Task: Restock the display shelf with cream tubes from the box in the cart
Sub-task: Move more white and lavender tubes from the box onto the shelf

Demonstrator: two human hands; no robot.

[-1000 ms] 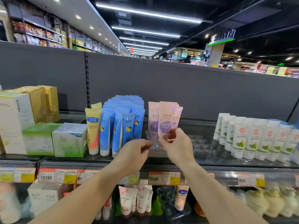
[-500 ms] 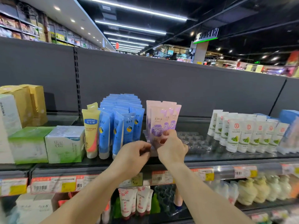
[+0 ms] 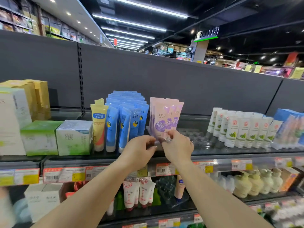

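Several pink cream tubes (image 3: 166, 117) with purple labels stand cap-down in a clear plastic tray (image 3: 190, 134) on the top display shelf (image 3: 230, 151). My right hand (image 3: 178, 148) pinches the bottom of the front pink tube. My left hand (image 3: 139, 151) is beside it, fingers curled at the tray's front edge below the tubes; whether it grips anything is unclear. The cart and its box are out of view.
Blue tubes (image 3: 126, 119) and a yellow tube (image 3: 98, 125) stand left of the pink ones, with green and white boxes (image 3: 74, 139) further left. White tubes (image 3: 243, 129) line the right. Price tags (image 3: 64, 176) run along the shelf edge; more products fill the lower shelf.
The front pink tube has come down from held height into the tray among the others. My right hand has lowered with it; my left hand stayed at the tray's front.
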